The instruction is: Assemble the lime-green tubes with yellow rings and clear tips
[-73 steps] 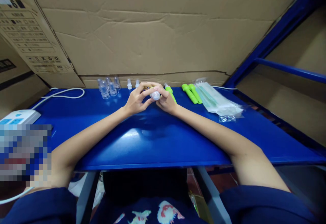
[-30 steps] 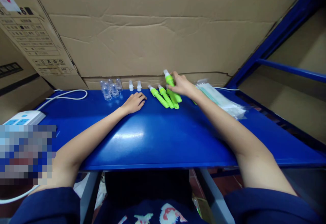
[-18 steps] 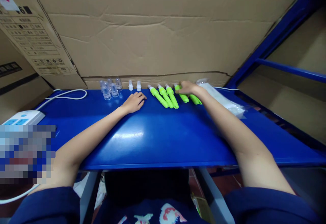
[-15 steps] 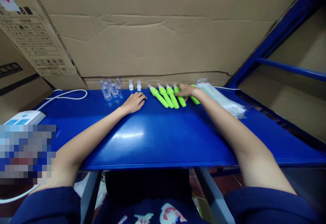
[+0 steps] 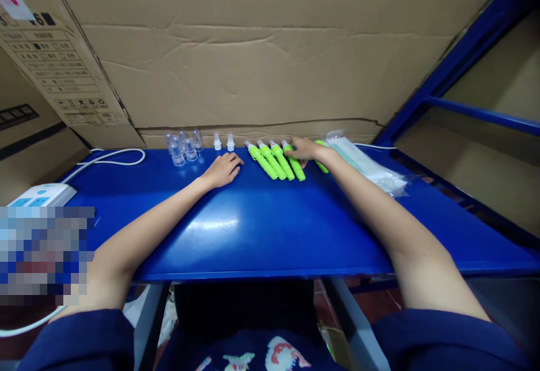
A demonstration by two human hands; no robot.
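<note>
Several bright green tubes with white tips [image 5: 273, 161] lie side by side at the back of the blue table [image 5: 261, 224]. My right hand [image 5: 307, 150] rests flat on the rightmost of them, fingers stretched out, with one more green tube [image 5: 321, 164] showing just beyond it. My left hand [image 5: 222, 170] lies palm down on the table left of the tubes, fingers loosely spread, holding nothing. A cluster of clear plastic caps [image 5: 182, 146] and two small white nozzles [image 5: 223, 142] stand further left along the back.
A clear bag of pale green items [image 5: 366, 164] lies right of the tubes. A white power strip [image 5: 42, 193] and its cable [image 5: 105, 157] sit at the left. A cardboard wall [image 5: 253, 50] closes the back; a blue frame [image 5: 459, 50] rises at right.
My right hand set a green tube down with the others and slid the row a little leftward. My left hand, earlier working with the right on a cap, lies still on the table.
</note>
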